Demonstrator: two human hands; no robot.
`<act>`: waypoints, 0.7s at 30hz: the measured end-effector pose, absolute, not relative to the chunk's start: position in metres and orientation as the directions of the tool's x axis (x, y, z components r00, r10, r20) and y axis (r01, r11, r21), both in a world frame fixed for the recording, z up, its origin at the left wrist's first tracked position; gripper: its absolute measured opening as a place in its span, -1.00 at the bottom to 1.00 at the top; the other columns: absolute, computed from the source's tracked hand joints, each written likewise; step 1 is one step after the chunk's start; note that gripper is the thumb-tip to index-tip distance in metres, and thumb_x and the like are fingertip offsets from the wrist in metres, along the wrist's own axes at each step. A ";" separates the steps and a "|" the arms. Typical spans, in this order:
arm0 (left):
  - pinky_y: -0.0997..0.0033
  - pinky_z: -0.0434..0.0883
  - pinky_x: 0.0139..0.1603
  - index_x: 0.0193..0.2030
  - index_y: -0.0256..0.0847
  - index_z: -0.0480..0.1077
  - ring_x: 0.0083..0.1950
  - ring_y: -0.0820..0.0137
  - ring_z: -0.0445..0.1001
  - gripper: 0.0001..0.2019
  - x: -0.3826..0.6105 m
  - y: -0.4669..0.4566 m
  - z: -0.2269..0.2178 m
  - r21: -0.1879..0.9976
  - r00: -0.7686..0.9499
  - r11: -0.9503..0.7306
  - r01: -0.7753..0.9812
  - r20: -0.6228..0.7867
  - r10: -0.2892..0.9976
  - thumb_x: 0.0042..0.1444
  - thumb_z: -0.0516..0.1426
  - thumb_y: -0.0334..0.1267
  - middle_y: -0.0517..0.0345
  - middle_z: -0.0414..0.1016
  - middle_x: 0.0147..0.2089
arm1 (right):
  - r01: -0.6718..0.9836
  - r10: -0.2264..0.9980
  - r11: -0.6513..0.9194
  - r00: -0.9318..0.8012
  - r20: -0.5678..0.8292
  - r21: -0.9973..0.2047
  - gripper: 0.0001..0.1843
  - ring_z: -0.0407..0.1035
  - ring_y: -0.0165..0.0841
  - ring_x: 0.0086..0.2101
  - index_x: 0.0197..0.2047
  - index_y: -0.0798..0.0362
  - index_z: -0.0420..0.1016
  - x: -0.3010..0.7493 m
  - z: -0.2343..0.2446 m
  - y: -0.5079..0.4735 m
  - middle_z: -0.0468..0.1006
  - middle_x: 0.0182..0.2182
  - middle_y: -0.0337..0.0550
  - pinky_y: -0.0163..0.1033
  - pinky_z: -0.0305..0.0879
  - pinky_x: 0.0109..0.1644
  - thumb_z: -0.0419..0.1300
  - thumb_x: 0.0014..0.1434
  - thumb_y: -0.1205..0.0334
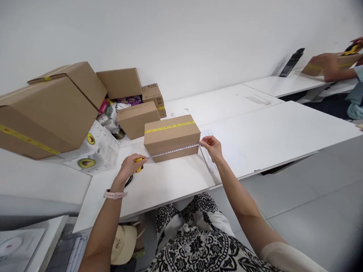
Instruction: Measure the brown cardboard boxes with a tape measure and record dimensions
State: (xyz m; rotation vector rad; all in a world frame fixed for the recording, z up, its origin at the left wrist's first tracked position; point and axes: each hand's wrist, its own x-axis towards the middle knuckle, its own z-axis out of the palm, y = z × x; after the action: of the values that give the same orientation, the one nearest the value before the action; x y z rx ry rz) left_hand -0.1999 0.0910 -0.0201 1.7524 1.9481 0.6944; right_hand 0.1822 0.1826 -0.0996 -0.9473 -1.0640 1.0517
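A brown cardboard box point(172, 138) with yellow tape along its top sits on the white table. Its front long side faces me. My left hand point(132, 165) is closed round the yellow case of a tape measure point(138, 165), just off the box's left front corner. The pale blade point(172, 151) runs drawn out across the front face, slanting slightly up to the right. At the right front corner, my right hand point(212, 146) pinches the blade's end between thumb and fingertips. A printed sheet point(210, 162) lies beside the box, partly under my right hand and wrist.
Large taped cartons point(48, 109) are stacked at the left, on a white avocado-print box point(96, 151). Behind stand a smaller carton point(138, 119) and an open box with packaged goods. At far right, another person's hands point(330, 66) work at a taped box near a black bottle-like object point(292, 62).
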 end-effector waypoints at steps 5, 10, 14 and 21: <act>0.45 0.31 -0.37 -0.02 -0.14 0.58 -0.37 0.36 0.46 -0.57 -0.192 0.102 -0.019 0.676 -0.158 0.086 0.731 0.046 0.986 0.00 0.26 0.01 0.19 0.50 -0.39 | -0.188 0.938 0.300 0.235 0.253 -0.935 -0.50 0.43 -0.38 -0.36 -0.22 0.02 0.43 0.174 -0.101 0.186 0.53 -0.38 -0.24 -0.15 0.45 -0.13 0.47 -0.14 -0.04; 0.45 0.30 -0.40 0.02 -0.25 0.59 -0.40 0.41 0.43 -0.46 -0.188 0.101 -0.028 0.841 -0.232 0.108 0.530 0.021 0.973 -0.08 0.33 0.03 0.19 0.52 -0.41 | -0.209 0.928 0.336 0.241 0.284 -0.919 -0.53 0.45 -0.38 -0.36 -0.19 0.01 0.45 0.173 -0.100 0.188 0.55 -0.39 -0.25 -0.14 0.44 -0.10 0.48 -0.12 0.03; 0.44 0.30 -0.42 -0.07 -0.30 0.63 -0.39 0.40 0.42 -0.45 -0.186 0.101 -0.044 0.878 -0.272 0.127 0.462 0.004 0.962 -0.11 0.35 0.08 0.07 0.59 -0.34 | -0.212 0.913 0.362 0.275 0.300 -0.908 -0.59 0.49 -0.36 -0.33 -0.20 0.02 0.50 0.170 -0.104 0.189 0.59 -0.37 -0.21 -0.13 0.45 -0.06 0.48 -0.09 0.10; 0.46 0.22 -0.47 -0.06 -0.34 0.65 -0.47 0.49 0.33 -0.42 -0.190 0.106 -0.061 0.902 -0.266 0.116 0.416 -0.002 0.964 -0.12 0.35 0.09 0.06 0.59 -0.35 | -0.183 0.864 0.385 0.415 0.284 -0.905 -0.68 0.52 -0.31 -0.31 -0.27 0.04 0.60 0.160 -0.114 0.189 0.64 -0.34 -0.17 -0.06 0.47 -0.02 0.48 -0.08 0.10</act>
State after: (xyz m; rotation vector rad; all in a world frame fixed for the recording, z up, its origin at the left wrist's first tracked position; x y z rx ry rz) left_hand -0.1897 0.1055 -0.0610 1.3441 1.7669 1.1116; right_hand 0.1600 0.1886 -0.1139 -0.9301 -0.8897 0.7928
